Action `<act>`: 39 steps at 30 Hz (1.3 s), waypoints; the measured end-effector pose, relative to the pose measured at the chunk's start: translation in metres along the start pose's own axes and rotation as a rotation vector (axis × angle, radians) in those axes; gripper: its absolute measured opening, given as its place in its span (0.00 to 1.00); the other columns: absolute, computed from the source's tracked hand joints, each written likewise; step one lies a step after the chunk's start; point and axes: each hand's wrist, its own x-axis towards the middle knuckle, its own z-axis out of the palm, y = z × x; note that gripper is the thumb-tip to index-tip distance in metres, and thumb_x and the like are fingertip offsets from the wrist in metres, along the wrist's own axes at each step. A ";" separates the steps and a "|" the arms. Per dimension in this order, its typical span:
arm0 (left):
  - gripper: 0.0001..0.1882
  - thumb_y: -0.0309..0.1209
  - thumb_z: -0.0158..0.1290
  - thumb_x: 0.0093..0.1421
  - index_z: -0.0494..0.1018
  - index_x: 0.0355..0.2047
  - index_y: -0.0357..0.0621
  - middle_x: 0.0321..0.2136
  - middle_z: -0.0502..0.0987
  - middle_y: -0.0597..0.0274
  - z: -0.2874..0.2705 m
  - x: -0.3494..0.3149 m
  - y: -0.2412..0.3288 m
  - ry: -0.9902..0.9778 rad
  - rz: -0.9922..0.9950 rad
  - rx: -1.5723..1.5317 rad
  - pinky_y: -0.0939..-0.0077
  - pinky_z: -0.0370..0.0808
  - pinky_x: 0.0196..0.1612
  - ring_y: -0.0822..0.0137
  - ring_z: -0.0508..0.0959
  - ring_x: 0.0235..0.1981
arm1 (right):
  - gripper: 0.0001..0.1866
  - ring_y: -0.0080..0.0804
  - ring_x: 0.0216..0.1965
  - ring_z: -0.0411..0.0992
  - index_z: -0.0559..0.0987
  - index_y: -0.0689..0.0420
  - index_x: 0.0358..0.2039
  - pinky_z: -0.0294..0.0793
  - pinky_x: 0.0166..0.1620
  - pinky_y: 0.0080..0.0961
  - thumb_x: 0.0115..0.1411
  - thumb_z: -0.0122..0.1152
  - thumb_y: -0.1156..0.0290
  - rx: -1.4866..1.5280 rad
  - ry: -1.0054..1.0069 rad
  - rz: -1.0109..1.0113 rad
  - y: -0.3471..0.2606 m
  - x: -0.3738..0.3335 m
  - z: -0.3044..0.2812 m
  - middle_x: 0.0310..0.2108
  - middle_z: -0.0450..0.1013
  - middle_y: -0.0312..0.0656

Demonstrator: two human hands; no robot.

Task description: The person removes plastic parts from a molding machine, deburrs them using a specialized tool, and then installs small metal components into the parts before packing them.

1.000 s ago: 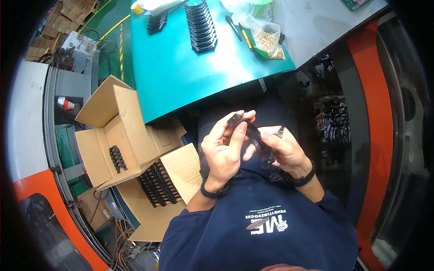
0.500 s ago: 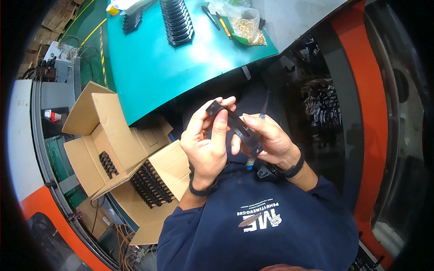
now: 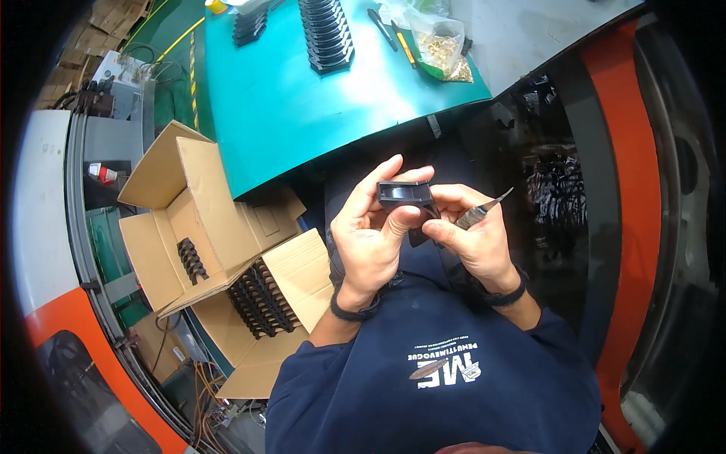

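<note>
A black plastic part (image 3: 404, 194) with a curved, channel-like body is held up in front of my chest, its flat, shiny face turned up. My left hand (image 3: 369, 246) is closed on its left end, thumb below and fingers behind. At the other end, my right hand (image 3: 478, 246) grips the part with thumb and forefinger. That same hand also carries a small pointed knife (image 3: 484, 209), its handle tucked between thumb and forefinger and its blade pointing up and right, away from the part.
A green-topped table (image 3: 272, 129) lies ahead, bearing a row of black parts (image 3: 327, 38), a yellow pen (image 3: 404, 45) and a bag of small brass-coloured pieces (image 3: 440, 51). Left stand open cardboard boxes (image 3: 204, 181) with more black parts (image 3: 261, 303). An orange machine edge (image 3: 624, 144) rises right.
The black part has been turned from a slanted, edge-on pose to nearly level, its face now showing. The knife blade has swung clear to the right. The view has shifted slightly.
</note>
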 end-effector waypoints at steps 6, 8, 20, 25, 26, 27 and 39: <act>0.28 0.33 0.58 0.59 0.63 0.56 0.31 0.39 0.79 0.43 0.003 0.000 0.011 0.055 -0.148 0.125 0.76 0.77 0.41 0.66 0.81 0.37 | 0.12 0.13 0.20 0.67 0.75 0.64 0.43 0.64 0.22 0.10 0.60 0.60 0.72 0.013 -0.097 0.132 -0.005 0.001 -0.003 0.30 0.79 0.41; 0.27 0.31 0.57 0.60 0.63 0.56 0.31 0.38 0.79 0.43 0.002 0.000 0.010 0.047 -0.156 0.170 0.77 0.77 0.40 0.66 0.81 0.35 | 0.12 0.11 0.17 0.64 0.75 0.64 0.42 0.59 0.19 0.10 0.61 0.60 0.70 0.025 -0.082 0.151 -0.005 0.000 0.000 0.29 0.79 0.41; 0.16 0.35 0.43 0.68 0.72 0.41 0.32 0.33 0.77 0.54 -0.017 -0.004 0.001 0.075 0.015 0.273 0.75 0.72 0.45 0.68 0.77 0.37 | 0.13 0.14 0.10 0.60 0.72 0.60 0.36 0.56 0.14 0.09 0.65 0.55 0.61 0.153 0.070 0.137 -0.014 0.007 -0.003 0.32 0.79 0.52; 0.11 0.26 0.57 0.58 0.74 0.40 0.33 0.33 0.78 0.55 -0.018 -0.019 0.002 -0.065 0.121 0.364 0.76 0.73 0.42 0.68 0.78 0.36 | 0.13 0.16 0.09 0.60 0.71 0.60 0.36 0.57 0.14 0.10 0.65 0.55 0.62 0.235 0.116 0.081 -0.015 0.007 -0.002 0.32 0.79 0.51; 0.14 0.22 0.62 0.53 0.75 0.39 0.33 0.32 0.78 0.55 -0.015 -0.018 0.001 -0.071 0.178 0.385 0.77 0.74 0.41 0.68 0.79 0.35 | 0.13 0.15 0.09 0.60 0.71 0.60 0.36 0.57 0.14 0.10 0.65 0.55 0.62 0.242 0.122 0.081 -0.014 0.007 -0.001 0.32 0.79 0.51; 0.13 0.22 0.62 0.52 0.75 0.39 0.33 0.32 0.78 0.55 -0.014 -0.020 -0.002 -0.035 0.155 0.368 0.78 0.74 0.40 0.68 0.79 0.35 | 0.13 0.15 0.09 0.60 0.71 0.60 0.36 0.57 0.14 0.10 0.64 0.55 0.62 0.247 0.125 0.080 -0.014 0.007 0.000 0.31 0.79 0.50; 0.05 0.19 0.56 0.57 0.75 0.34 0.31 0.28 0.79 0.52 -0.027 -0.019 -0.007 -0.107 0.227 0.401 0.77 0.76 0.34 0.63 0.81 0.30 | 0.20 0.10 0.14 0.60 0.70 0.63 0.53 0.59 0.18 0.09 0.64 0.54 0.66 0.076 0.190 0.002 -0.030 0.010 -0.002 0.29 0.77 0.41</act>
